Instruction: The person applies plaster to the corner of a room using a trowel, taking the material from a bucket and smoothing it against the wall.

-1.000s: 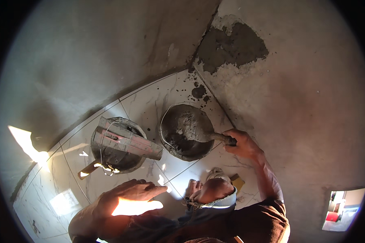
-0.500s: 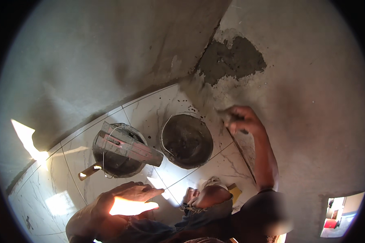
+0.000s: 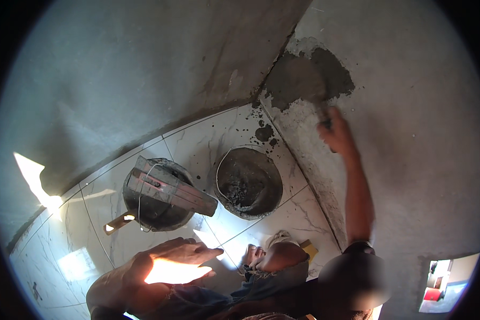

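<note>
My right hand [image 3: 340,136] is closed around the handle of a trowel [image 3: 308,80], whose motion-blurred blade lies over a dark wet mortar patch [image 3: 336,74] on the right wall beside the corner. My left hand [image 3: 170,256] is at the lower left with its fingers stretched out and nothing in it, sunlight bright on it. Past it stands a bucket [image 3: 160,221] with a long grey mortar-smeared tool [image 3: 170,189] laid across its top. To the right is a second bucket [image 3: 249,184] with wet mortar inside.
Dark mortar splashes [image 3: 263,132] dot the tiled floor [image 3: 192,138] near the corner. A brownish handle [image 3: 117,224] sticks out by the left bucket. A foot [image 3: 255,255] and a yellow item [image 3: 309,249] are near the bottom. An opening [image 3: 448,282] shows at the lower right.
My right hand has moved up and away from beside the right bucket to the wall patch with the trowel. Larger mortar splashes now show on the floor. My left hand has hardly moved.
</note>
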Demonstrator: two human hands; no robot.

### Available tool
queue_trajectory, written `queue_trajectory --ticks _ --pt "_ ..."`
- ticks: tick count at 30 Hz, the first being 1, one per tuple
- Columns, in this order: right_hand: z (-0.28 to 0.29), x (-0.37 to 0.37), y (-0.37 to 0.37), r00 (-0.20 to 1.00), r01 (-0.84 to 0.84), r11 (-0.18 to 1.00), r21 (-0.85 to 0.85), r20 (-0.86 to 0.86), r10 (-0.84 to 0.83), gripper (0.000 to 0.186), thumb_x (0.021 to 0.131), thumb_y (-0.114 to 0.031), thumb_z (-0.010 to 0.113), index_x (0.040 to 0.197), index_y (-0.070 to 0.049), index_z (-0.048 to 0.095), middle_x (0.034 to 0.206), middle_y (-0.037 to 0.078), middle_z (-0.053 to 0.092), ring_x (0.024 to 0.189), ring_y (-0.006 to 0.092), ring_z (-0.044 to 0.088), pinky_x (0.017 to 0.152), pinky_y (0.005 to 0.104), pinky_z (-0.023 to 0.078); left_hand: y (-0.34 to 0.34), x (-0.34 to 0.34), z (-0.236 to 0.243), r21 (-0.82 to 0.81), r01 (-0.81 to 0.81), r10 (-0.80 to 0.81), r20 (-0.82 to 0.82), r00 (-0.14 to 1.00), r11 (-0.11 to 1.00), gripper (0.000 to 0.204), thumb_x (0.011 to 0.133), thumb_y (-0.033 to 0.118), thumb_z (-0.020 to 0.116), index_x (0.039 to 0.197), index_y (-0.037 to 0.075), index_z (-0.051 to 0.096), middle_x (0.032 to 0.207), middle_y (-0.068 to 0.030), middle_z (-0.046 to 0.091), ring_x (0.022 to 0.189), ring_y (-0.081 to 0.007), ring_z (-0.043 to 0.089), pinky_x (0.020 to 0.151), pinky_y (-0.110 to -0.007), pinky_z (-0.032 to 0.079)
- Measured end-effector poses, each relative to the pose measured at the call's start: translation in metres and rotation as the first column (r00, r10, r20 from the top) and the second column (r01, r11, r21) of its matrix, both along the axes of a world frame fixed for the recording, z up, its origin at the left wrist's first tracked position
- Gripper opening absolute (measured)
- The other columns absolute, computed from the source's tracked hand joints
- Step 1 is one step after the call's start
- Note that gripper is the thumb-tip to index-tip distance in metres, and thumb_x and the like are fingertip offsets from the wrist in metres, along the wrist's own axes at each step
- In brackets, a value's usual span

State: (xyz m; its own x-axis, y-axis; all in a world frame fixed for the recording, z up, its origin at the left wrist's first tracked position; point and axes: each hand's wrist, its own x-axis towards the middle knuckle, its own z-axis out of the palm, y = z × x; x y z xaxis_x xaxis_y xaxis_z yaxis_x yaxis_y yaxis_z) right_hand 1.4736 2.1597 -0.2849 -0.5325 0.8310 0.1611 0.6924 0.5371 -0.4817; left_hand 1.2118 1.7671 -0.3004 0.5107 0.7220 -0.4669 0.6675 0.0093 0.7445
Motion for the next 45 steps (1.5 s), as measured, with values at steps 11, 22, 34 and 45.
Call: queue_trajectory --ticks 11,22,34,45 --pt "-0.149 -0.041 0.059 0.961 0.275 0.903 0.331 -0.116 -0.25 0.048 0.08 -0.014 0.069 0.121 -0.001 0.047 0.104 0.025 0.061 0.098 0.0426 0.06 0.083 0.0477 0.048 0.014 0.004 0.025 -0.114 0.074 -0.089 -0.125 0.988 0.991 0.054 0.096 0.037 0.05 0.142 0.013 0.038 0.122 -0.0182 0.058 0.111 -0.0338 0.056 0.097 -0.044 0.044" --pt "-0.148 0.025 -0.023 0.855 0.372 0.924 -0.083 -0.358 -0.376 0.039 0.087 -0.012 0.067 0.119 -0.002 0.046 0.087 0.017 0.059 0.081 0.0251 0.059 0.076 0.0399 0.049 -0.01 -0.004 0.027 0.015 -0.015 0.016 -0.085 0.996 1.0 0.055 0.096 0.039 0.05 0.144 0.015 0.037 0.118 -0.018 0.059 0.111 -0.0348 0.056 0.097 -0.046 0.045" --pt "-0.077 -0.026 0.079 0.883 0.178 0.923 0.341 0.358 -0.303 0.039 0.086 -0.014 0.057 0.122 -0.005 0.046 0.103 0.028 0.063 0.099 0.0462 0.061 0.083 0.0545 0.049 0.013 0.011 -0.007 0.092 0.08 -0.084 0.037 0.996 0.993 0.056 0.095 0.04 0.05 0.144 0.016 0.037 0.117 -0.0185 0.059 0.11 -0.0351 0.056 0.095 -0.046 0.045" --pt "0.01 -0.053 0.113 0.95 0.111 0.925 0.362 0.235 -0.206 0.044 0.084 -0.025 0.064 0.122 -0.004 0.055 0.115 0.024 0.062 0.112 0.0382 0.058 0.095 0.0484 0.046 -0.004 0.004 0.009 0.039 0.035 -0.034 -0.021 0.999 0.999 0.054 0.095 0.04 0.051 0.142 0.014 0.039 0.118 -0.0173 0.059 0.109 -0.0343 0.057 0.093 -0.044 0.047"
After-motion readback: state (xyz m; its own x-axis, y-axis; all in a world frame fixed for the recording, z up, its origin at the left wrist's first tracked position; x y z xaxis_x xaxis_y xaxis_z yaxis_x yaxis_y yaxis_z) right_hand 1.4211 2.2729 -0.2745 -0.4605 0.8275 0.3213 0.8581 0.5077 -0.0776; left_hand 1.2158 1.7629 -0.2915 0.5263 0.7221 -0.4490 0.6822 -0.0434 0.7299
